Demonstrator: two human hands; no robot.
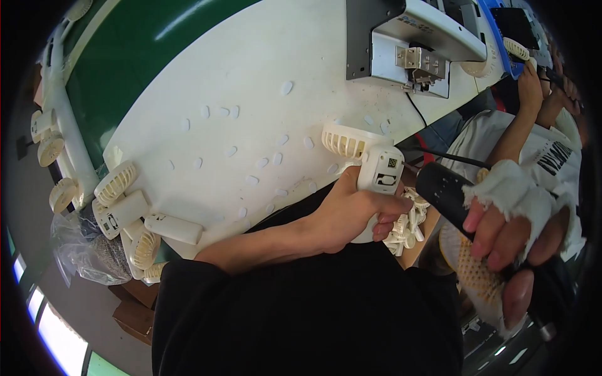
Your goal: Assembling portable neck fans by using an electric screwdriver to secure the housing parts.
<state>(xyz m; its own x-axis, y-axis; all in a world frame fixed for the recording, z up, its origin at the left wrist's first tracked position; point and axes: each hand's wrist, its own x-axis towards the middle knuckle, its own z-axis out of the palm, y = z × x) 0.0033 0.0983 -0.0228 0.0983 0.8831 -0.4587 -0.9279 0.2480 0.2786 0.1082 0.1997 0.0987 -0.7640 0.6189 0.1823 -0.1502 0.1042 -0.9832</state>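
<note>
Cream handheld fan [380, 168] sat clasped in the left hand [359, 212]; the electric screwdriver [443, 193] the right hand [509, 230] gripped risked slipping if tilted.

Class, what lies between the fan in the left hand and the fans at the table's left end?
Small pale oval pieces, scattered on the white tabletop, as the head view shows.

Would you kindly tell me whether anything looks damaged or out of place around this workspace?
Two things: the white glove on the right hand has ragged edges, with fingertips poking out bare; and small pale oval pieces lie scattered across the white table rather than gathered together.
</note>
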